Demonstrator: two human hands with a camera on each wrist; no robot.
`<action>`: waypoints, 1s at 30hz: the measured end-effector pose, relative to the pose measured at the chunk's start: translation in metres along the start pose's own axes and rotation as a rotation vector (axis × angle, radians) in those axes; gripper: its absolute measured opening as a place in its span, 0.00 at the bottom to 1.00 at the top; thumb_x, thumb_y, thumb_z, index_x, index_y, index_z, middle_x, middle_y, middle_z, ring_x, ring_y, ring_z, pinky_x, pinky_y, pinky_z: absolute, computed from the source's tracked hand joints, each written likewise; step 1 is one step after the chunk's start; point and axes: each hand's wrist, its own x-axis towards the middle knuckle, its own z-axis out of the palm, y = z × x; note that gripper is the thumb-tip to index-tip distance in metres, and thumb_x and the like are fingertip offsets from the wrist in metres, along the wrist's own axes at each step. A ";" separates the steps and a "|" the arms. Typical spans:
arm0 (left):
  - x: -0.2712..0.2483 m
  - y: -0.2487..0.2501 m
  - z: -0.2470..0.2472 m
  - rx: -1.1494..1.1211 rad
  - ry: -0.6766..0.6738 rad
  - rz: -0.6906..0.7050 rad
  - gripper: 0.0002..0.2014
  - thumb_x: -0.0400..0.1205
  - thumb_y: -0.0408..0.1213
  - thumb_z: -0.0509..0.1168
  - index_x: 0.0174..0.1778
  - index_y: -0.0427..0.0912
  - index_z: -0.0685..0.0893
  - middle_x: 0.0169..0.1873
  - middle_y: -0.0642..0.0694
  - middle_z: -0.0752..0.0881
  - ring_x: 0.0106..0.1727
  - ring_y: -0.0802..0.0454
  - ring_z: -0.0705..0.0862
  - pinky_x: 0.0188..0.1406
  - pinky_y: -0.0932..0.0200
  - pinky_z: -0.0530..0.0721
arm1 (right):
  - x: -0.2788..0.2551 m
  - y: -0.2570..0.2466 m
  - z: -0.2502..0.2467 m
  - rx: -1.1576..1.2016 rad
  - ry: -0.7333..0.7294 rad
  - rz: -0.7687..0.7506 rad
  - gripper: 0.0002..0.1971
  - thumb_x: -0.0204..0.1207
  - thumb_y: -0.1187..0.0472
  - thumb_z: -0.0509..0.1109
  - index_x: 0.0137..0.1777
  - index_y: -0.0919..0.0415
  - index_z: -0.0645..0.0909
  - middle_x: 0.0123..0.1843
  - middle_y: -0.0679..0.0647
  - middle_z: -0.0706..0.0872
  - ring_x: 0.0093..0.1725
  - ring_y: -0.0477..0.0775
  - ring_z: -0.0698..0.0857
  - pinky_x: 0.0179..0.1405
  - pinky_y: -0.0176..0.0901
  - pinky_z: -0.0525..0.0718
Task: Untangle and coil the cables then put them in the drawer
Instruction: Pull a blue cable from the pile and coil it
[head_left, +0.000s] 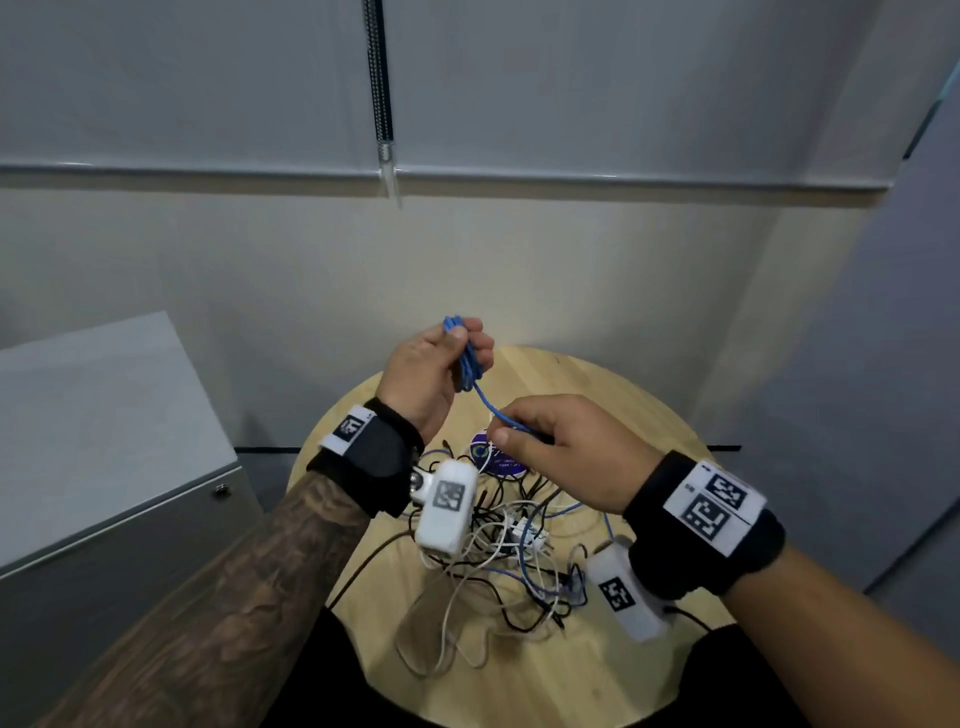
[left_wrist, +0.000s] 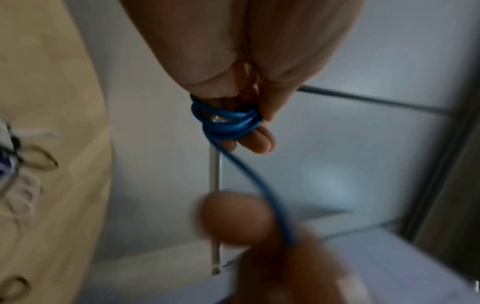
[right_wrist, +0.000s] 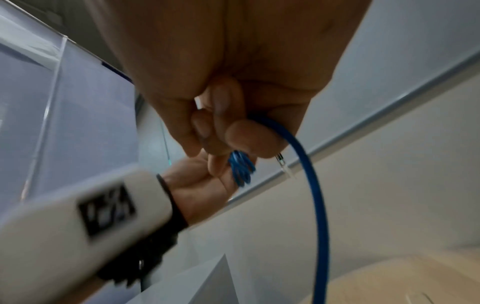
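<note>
**Q:** Left hand (head_left: 434, 371) — what is it doing?

**A:** It is raised above the far side of a round wooden table (head_left: 613, 384), fingers curled round a small bundle of loops of a blue cable (head_left: 466, 358). The left wrist view shows several turns gathered against its fingertips (left_wrist: 259, 142)

**Q:** And the right hand?

**A:** The right hand (head_left: 561, 447) sits lower and nearer the body, just to the right of the left one. Its thumb and fingers pinch the same blue cable a short way along, and a free length runs in a slack curve between the two hands

**Q:** Where are the other cables?

**A:** Below both hands, on the table, lies a tangled heap of cables (head_left: 509, 551), white, black and blue, mixed together. A grey cabinet (head_left: 104, 441) stands to the left of the left hand; I cannot tell whether it holds the drawer, and no open drawer shows

**Q:** Which step is this?

**A:** Coiling the blue cable, I judge, with most of the task left. Next the right hand likely needs to bring its length up to the left as another loop, feeding gently, since blue strands trail into the heap and could snag
</note>
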 end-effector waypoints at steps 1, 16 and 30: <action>-0.003 -0.006 -0.001 0.092 0.002 0.007 0.10 0.88 0.28 0.54 0.50 0.34 0.80 0.32 0.48 0.87 0.33 0.54 0.85 0.44 0.59 0.85 | -0.001 -0.004 -0.003 -0.014 -0.011 -0.014 0.11 0.84 0.53 0.67 0.45 0.58 0.85 0.33 0.58 0.82 0.31 0.47 0.74 0.35 0.52 0.77; -0.028 0.008 0.030 0.145 -0.395 -0.353 0.17 0.85 0.37 0.47 0.44 0.35 0.79 0.23 0.45 0.73 0.25 0.52 0.70 0.37 0.56 0.79 | 0.026 0.030 -0.025 0.265 0.395 0.066 0.08 0.84 0.58 0.68 0.51 0.54 0.90 0.29 0.42 0.81 0.26 0.40 0.75 0.20 0.34 0.75; -0.004 -0.026 -0.020 -0.427 0.186 -0.131 0.14 0.90 0.33 0.49 0.46 0.35 0.78 0.30 0.49 0.85 0.27 0.58 0.82 0.41 0.59 0.86 | -0.010 0.028 0.055 0.299 -0.132 0.273 0.07 0.87 0.59 0.61 0.59 0.59 0.79 0.26 0.52 0.79 0.20 0.52 0.74 0.23 0.48 0.83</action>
